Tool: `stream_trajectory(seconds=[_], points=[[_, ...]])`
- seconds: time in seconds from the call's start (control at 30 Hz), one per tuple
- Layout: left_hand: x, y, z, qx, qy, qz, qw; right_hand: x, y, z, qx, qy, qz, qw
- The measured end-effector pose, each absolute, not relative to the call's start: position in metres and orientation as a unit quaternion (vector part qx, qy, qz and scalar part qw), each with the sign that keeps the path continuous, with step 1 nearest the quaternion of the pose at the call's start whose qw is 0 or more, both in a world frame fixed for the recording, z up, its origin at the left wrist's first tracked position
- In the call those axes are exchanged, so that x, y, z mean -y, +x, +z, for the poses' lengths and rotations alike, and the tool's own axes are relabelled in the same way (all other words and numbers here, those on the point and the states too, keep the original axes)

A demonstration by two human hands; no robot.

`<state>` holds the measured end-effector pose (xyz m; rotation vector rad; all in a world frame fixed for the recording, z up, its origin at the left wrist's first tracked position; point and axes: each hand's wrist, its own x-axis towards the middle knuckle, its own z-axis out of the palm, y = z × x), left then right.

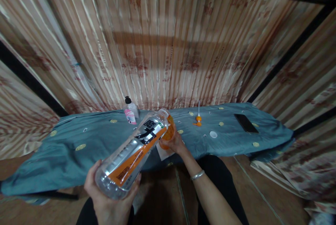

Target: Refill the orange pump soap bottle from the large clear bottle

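Observation:
My left hand [111,197] is wrapped round the base of a large clear plastic bottle [133,151] with a silver and orange label. The bottle is tilted, its neck pointing up and away to the right. At its mouth is an orange bottle [168,132], which my right hand [173,143] grips low on its side. Whether liquid passes between the two cannot be made out. Under the orange bottle lies a white paper [164,152], partly hidden. An orange pump head [198,120] with its tube pointing up stands on the cloth to the right.
A small clear bottle with a black cap [130,111] stands at the back left. To the right lie a white round cap [213,134] and a black phone [246,123]. A teal patterned cloth [99,137] covers the surface; a pleated curtain [157,42] hangs behind.

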<state>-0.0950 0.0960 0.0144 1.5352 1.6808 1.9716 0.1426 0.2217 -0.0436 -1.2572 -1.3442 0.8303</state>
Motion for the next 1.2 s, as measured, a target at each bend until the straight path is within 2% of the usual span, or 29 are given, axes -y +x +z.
stream_trajectory(seconds=[0.3, 0.53, 0.67, 1.2], points=[[-0.097, -0.095, 0.01, -0.548, 0.509, 0.659, 0.078, -0.221, 0.143, -0.046, 0.556, -0.507, 0.366, 0.548], [-0.099, -0.097, 0.012, -0.508, 0.552, 0.661, 0.02, -0.22, 0.143, -0.041, 0.56, -0.503, 0.367, 0.546], [-0.1, -0.104, 0.011, -0.501, 0.583, 0.64, 0.021, -0.221, 0.142, -0.042, 0.555, -0.504, 0.363, 0.553], [-0.1, -0.094, 0.013, -0.509, 0.533, 0.675, 0.034, -0.222, 0.141, -0.042, 0.552, -0.508, 0.359, 0.556]])
